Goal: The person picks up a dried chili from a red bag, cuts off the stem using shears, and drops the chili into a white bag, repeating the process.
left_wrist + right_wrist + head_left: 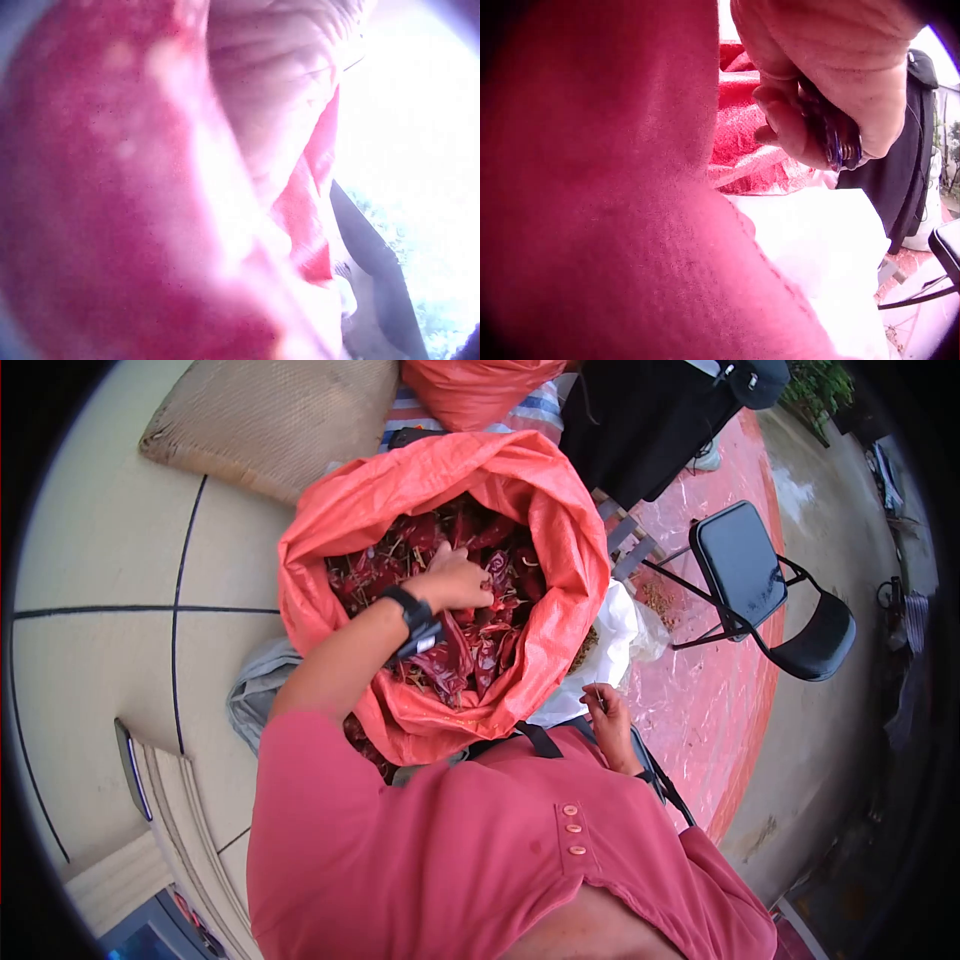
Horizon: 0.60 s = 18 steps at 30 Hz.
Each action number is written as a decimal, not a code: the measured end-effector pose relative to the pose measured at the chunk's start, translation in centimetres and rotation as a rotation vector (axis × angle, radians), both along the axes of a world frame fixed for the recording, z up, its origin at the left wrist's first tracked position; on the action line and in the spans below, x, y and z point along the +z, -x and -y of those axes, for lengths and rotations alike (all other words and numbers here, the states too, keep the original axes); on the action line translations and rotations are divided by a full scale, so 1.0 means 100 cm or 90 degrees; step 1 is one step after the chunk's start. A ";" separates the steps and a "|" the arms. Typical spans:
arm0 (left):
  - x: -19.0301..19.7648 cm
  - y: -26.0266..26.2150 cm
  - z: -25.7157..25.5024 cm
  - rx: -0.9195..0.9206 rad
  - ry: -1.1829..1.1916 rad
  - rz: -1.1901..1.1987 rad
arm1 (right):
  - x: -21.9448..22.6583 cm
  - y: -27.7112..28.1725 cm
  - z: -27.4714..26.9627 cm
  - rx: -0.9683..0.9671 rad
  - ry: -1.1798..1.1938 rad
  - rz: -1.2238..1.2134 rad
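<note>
A large red woven sack (340,520) stands with its rim rolled back, full of dried red chillies (450,660) with thin stems. My left hand (455,580), a dark band on its wrist, reaches down among the chillies; its fingertips are partly hidden there. In the left wrist view the left hand (277,82) is blurred and washed out. My right hand (612,728) is near my body, beside a white bag (615,640). Its fingers curl round small snips (840,142) with a dark blue-purple handle and a metal spring, mostly covered by the palm.
A stuffed woven sack (270,425) lies behind on the tiled floor, next to another red bag (480,390). Black cloth (635,430) hangs at the back. A black folding chair (740,560) stands to the right on pink plastic sheeting (690,700). Grey cloth (262,685) lies left of the sack.
</note>
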<state>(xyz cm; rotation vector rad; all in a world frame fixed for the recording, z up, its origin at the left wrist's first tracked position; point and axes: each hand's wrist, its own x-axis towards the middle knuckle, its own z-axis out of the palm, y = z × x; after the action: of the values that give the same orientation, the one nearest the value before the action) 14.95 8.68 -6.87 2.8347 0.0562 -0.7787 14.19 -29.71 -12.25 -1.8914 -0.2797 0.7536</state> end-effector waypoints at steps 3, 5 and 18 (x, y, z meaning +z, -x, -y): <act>0.015 0.050 0.021 0.053 -0.009 0.243 | 0.003 -0.001 -0.014 -0.005 -0.038 -0.021; 0.022 0.076 0.035 0.088 -0.021 0.368 | 0.014 -0.001 -0.024 0.022 -0.077 0.006; 0.022 0.146 0.075 0.152 0.003 0.456 | 0.062 -0.023 -0.100 0.240 -0.100 0.202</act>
<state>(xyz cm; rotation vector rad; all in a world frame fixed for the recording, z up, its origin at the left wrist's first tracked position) 0.35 1.15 -4.66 2.8465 0.2709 0.2960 16.48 -19.68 -6.02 -1.8250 -0.8884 0.6503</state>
